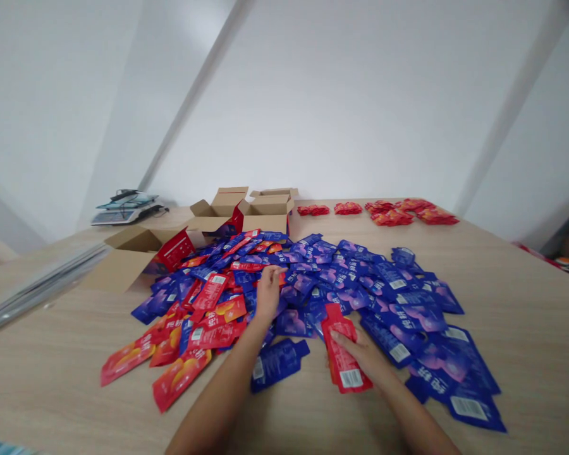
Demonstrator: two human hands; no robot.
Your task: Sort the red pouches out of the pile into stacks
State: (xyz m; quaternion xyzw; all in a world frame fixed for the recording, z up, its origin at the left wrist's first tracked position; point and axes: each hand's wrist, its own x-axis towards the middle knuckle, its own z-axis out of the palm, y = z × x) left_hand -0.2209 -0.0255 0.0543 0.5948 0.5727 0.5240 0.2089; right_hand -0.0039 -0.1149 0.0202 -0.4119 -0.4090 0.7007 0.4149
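My right hand [358,347] is closed on a small stack of red pouches [345,363], held low over the table with the spout of the top one pointing away from me. My left hand [269,291] reaches into the middle of the heap, its fingers bent round the edge of a red pouch [282,279] that is mostly covered. Blue pouches [341,278] make up most of the pile. More red-and-orange pouches [218,319] lie to its left. Between my forearms a single blue pouch [279,364] rests on the wood.
Open cardboard boxes [265,221] stand behind the pile, with another box [133,253] to the left. Bundles of red pouches [391,215] lie along the back. At the far left are a flat device [123,215] with things on top and long plastic-looking strips [42,287].
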